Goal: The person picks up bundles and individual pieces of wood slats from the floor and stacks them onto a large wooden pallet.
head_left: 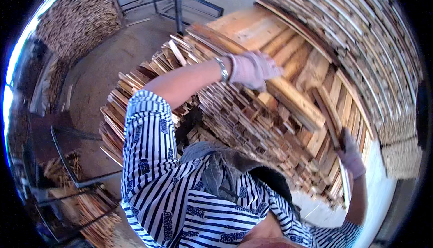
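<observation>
My left hand (pixel 255 69), in a pale pinkish work glove, lies over a thick light wooden plank (pixel 295 103) on top of a large wood stack. Its fingers reach across the plank and are blurred, so I cannot make out whether they grip it. My right hand (pixel 352 158), gloved as well, is closed on the near end of a narrow dark wooden slat (pixel 326 115). That slat slants across the right part of the stack. Beneath both hands, the stack (pixel 252 117) shows many board ends on the side nearest me.
Tall piles of thin boards (pixel 347 36) rise at the far right. Another big wood pile (pixel 79 20) stands at the far left. Dark metal frames (pixel 178 9) are at the back, with another metal frame (pixel 67 157) at the left. Loose sticks (pixel 97 216) lie at lower left.
</observation>
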`<state>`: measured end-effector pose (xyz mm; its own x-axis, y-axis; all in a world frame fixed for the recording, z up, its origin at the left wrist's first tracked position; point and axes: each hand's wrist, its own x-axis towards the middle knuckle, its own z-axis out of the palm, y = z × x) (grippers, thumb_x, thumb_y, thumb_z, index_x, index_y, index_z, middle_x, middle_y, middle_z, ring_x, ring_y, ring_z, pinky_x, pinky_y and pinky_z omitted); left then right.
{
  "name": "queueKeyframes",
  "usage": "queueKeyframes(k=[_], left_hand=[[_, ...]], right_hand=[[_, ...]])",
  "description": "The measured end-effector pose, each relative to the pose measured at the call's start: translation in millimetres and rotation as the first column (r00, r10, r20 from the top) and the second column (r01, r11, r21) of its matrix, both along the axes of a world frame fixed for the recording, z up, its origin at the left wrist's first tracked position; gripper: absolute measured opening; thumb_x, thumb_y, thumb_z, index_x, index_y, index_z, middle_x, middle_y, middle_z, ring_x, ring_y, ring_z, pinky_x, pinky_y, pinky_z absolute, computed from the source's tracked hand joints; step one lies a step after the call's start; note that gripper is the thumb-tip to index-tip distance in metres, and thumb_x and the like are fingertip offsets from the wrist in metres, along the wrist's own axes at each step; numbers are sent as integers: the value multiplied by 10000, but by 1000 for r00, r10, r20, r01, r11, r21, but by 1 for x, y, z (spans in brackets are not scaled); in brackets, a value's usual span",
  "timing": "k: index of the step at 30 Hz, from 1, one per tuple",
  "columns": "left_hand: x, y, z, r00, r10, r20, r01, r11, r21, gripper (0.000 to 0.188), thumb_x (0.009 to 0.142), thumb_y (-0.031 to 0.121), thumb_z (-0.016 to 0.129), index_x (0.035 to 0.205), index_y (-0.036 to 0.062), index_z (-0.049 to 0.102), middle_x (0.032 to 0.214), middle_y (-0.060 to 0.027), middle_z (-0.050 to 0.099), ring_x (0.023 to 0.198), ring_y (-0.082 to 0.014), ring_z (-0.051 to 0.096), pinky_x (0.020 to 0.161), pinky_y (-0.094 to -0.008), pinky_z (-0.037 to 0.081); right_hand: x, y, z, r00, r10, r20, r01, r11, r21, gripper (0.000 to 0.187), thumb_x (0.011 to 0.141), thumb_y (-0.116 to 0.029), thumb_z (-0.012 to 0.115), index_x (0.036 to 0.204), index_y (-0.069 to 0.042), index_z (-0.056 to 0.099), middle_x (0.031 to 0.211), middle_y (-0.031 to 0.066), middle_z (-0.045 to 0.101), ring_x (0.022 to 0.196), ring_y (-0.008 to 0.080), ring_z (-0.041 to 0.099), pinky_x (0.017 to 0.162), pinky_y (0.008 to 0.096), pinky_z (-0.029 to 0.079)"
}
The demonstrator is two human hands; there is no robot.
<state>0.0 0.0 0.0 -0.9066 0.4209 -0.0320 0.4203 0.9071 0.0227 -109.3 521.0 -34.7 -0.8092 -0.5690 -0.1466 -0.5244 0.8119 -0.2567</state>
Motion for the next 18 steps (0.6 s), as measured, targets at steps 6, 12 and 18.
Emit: queueKeyframes(k=[6, 12, 18], left_hand=[[8, 8, -6, 941, -301, -156, 311, 949, 44, 754, 836, 337, 721, 1461, 47, 412, 1412, -212, 508, 1332, -347, 462, 1114, -429, 377], [13, 20, 3, 979, -183, -87, 182, 983, -18, 838, 788, 227, 757, 1502, 74, 348, 1349, -233, 503, 1289, -399, 459, 1098, -447, 378], [3, 13, -10, 973, -191, -131, 188, 982, -31, 882, 776, 221, 772, 1519, 89, 315, 1370, -236, 484, 1282, -408, 458, 1108, -449, 384]], right_hand=[[84, 34, 65, 995, 36, -98, -39, 999, -25, 801, 832, -22, 674, 1541, -55, 303, 1517, 174, 433, 1397, 260, 423, 1184, 359, 310], [146, 51, 74, 958, -284, 20, 275, 941, 197, 946, 754, 11, 715, 1565, -189, 271, 1535, 139, 413, 1402, 299, 409, 1195, 382, 335], [150, 63, 90, 987, -108, -123, 127, 979, 159, 883, 757, 74, 656, 1540, -181, 337, 1443, 151, 514, 1309, 325, 506, 1159, 399, 391]])
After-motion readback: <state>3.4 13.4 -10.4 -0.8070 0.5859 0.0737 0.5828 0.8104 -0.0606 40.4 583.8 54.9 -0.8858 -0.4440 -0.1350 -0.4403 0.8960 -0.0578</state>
